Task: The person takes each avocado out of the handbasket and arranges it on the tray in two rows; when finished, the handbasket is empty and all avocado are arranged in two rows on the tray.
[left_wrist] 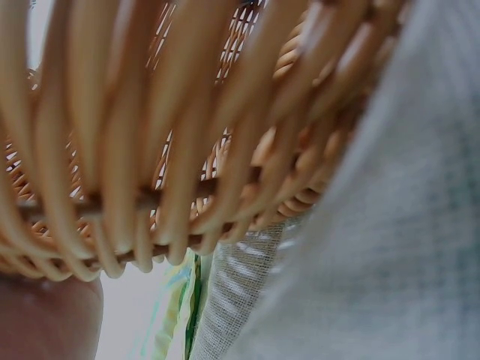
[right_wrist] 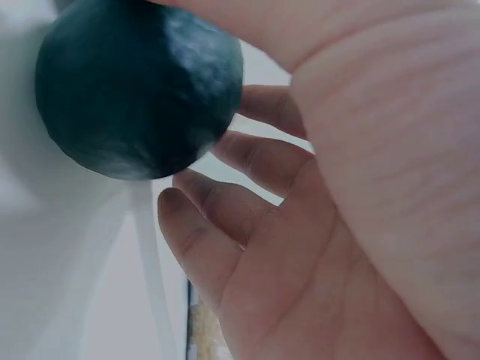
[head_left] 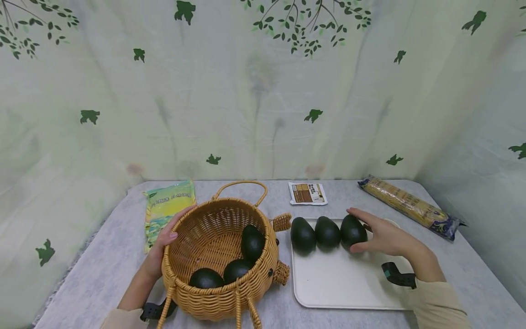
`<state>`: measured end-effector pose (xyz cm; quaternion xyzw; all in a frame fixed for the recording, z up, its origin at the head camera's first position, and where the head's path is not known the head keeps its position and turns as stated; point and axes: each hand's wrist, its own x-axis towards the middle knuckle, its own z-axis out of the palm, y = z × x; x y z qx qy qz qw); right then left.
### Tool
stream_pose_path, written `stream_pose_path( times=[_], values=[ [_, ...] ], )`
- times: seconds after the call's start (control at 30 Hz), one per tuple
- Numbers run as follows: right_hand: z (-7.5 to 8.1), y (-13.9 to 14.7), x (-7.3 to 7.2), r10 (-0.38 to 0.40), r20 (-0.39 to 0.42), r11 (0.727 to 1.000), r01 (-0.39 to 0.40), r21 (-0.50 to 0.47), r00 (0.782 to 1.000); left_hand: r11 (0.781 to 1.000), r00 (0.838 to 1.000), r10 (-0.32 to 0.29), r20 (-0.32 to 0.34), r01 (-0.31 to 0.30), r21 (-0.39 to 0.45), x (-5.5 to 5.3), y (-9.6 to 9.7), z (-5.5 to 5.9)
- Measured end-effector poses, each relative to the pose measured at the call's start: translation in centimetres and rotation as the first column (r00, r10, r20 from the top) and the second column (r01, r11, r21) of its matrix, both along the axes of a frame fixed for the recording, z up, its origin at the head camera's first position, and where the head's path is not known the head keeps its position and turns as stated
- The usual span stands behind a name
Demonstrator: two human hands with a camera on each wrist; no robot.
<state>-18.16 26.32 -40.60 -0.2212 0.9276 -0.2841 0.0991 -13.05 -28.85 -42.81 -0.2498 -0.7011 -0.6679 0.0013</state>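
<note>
A wicker basket (head_left: 213, 299) with a handle and woven ears stands tilted toward me, three dark green avocados (head_left: 252, 243) inside it. My left hand (head_left: 162, 242) holds its left rim; the left wrist view shows the weave (left_wrist: 180, 135) close up. On a white tray (head_left: 341, 288) to the right, three more avocados stand in a row along the far side. My right hand (head_left: 386, 237) spans the rightmost avocado (head_left: 352, 230), fingers at its far side and thumb at its near side. In the right wrist view, the thumb overlaps that avocado (right_wrist: 135, 90).
Behind the basket's left side lies a green and yellow packet (head_left: 168, 205). A small white and brown packet (head_left: 308, 193) lies beyond the tray, and a long gold and blue package (head_left: 411, 205) at the back right. A leaf-printed curtain (head_left: 255, 114) closes off the far side.
</note>
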Motion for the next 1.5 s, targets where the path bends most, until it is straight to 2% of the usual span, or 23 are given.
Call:
stream_pose_path(
  times=[0.2, 0.3, 0.67, 1.07, 1.27, 1.5],
  values=[
    [0.5, 0.3, 0.1, 0.000, 0.021, 0.999, 0.001, -0.046, 1.000, 0.999, 0.999, -0.033, -0.020, 0.033, 0.009, -0.1, -0.1, -0.1],
    [0.9, 0.3, 0.3, -0.011, 0.006, 0.998, 0.011, -0.056, 1.000, 0.999, 0.999, -0.039, -0.029, 0.040, 0.010, -0.1, -0.2, -0.1],
    [2.4, -0.9, 0.9, -0.046, -0.135, 0.995, 0.033, -0.097, 0.990, 0.999, 0.998, -0.051, -0.040, 0.051, 0.014, -0.1, -0.2, -0.1],
    [3.8, -3.7, 1.7, -0.014, -0.216, 0.980, -0.029, -0.197, 0.976, 1.000, 1.000, -0.012, -0.019, 0.012, 0.006, 0.1, -0.1, 0.1],
    [4.1, -5.4, 1.8, -0.003, -0.258, 0.980, -0.049, -0.193, 0.966, 0.999, 0.998, -0.039, -0.039, 0.039, 0.019, 0.0, -0.1, -0.1],
    [4.8, -6.8, 2.2, 0.037, -0.328, 0.975, -0.105, -0.193, 0.944, 1.000, 1.000, -0.013, -0.027, 0.013, 0.012, -0.1, -0.2, -0.2]
  ],
)
